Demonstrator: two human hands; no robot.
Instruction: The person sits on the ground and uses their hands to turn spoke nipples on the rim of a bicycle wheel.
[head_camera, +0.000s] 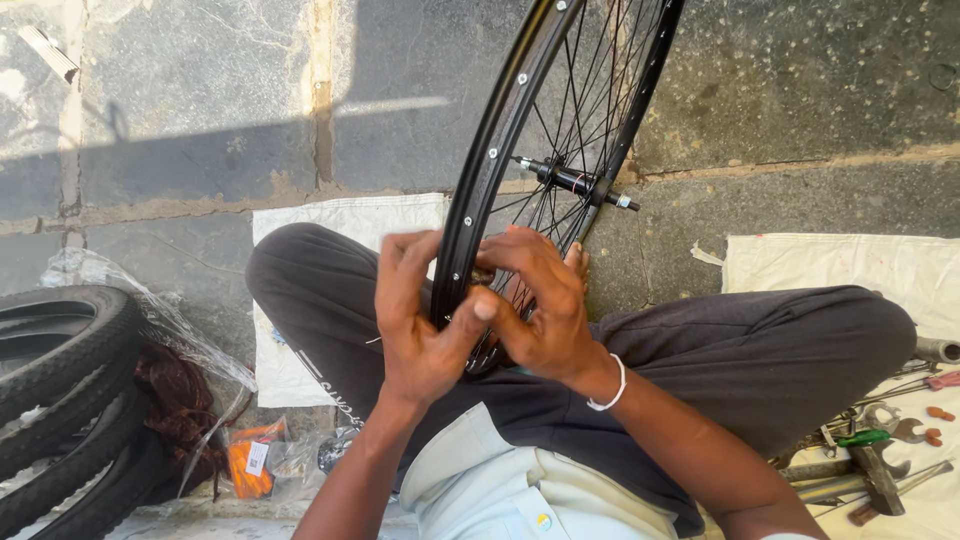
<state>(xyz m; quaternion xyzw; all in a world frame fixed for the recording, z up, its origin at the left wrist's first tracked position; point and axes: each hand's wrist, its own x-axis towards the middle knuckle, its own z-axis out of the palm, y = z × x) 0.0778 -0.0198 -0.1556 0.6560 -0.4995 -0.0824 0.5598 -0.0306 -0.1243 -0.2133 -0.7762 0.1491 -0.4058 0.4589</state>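
A bare black bicycle wheel (545, 150) stands upright between the knees of a person seated cross-legged on stone paving, its lower rim in their lap and its hub and axle (575, 182) above the hands; it looks light and stiff, best gripped at the rim, since the thin spokes (590, 90) would likely bend. The left hand (420, 320) wraps the rim's outer edge, thumb pressed across it, while the right hand (540, 305) pinches at the rim with curled fingers. Tyres (60, 400) lie to the left, hand tools (870, 460) to the right.
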